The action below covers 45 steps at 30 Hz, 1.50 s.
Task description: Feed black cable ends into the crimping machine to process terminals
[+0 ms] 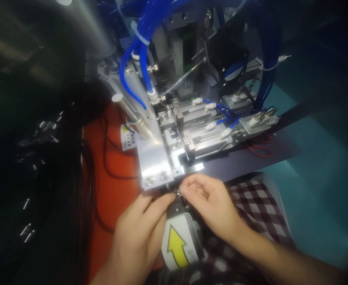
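My left hand (142, 225) is closed, its thumb and index fingertips pinched just below the front edge of a silver metal plate (156, 164) with two screws. Close beside it, my right hand (212, 202) is also closed in a pinch, fingers curled. Between the fingertips shows a small shiny metal bit (178, 193); its kind is too small to make out. Right above the hands sits a machine fixture (178, 156) with a bright slot. Below them lies a white plate with a yellow arrow (176, 245), partly covered by my left hand.
Pneumatic cylinders (209, 138) with white fittings and blue air tubes (144, 67) fill the machine behind the hands. A metal post (126, 109) rises at the left. Black cables (105, 158) cross the orange base (102, 198). Checkered cloth (260, 202) lies at the lower right.
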Each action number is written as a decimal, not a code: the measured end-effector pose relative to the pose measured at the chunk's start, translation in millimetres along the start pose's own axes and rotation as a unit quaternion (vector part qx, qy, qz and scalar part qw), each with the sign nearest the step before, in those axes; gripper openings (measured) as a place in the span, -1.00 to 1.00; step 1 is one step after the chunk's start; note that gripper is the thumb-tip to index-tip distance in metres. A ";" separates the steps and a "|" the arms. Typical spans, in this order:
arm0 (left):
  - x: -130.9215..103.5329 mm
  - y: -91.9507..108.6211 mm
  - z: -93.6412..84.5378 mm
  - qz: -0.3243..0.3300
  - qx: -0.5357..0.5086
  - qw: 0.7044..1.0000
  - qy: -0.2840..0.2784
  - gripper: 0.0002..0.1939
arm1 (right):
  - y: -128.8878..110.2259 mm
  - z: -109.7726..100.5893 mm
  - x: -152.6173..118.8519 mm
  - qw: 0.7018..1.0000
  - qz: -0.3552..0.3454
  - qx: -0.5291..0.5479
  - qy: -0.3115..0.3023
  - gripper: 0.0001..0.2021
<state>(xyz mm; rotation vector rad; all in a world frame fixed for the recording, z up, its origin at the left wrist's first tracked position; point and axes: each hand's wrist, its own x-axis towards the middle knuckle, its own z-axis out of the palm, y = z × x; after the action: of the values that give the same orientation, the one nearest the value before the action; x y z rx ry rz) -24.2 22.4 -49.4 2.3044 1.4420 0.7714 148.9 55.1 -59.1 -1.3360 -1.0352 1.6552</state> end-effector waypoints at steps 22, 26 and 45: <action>-0.6 0.6 0.3 -0.013 -0.012 1.000 -0.003 -0.73 | 3.0 -5.1 -1.0 1.000 0.005 -0.013 -0.023 -0.84; -0.3 0.8 0.4 -0.013 -0.012 1.000 -0.001 -0.72 | 3.7 -4.6 -0.1 1.000 0.025 -0.002 -0.015 -0.83; -0.7 0.6 -0.4 -0.011 -0.005 1.000 0.000 -0.73 | 3.3 0.4 0.9 0.999 0.012 -0.020 0.032 -0.85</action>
<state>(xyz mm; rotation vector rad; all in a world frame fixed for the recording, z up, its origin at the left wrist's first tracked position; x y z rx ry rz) -24.3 21.5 -49.0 2.2773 1.4587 0.7701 148.1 54.6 -62.4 -1.4224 -1.0236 1.6069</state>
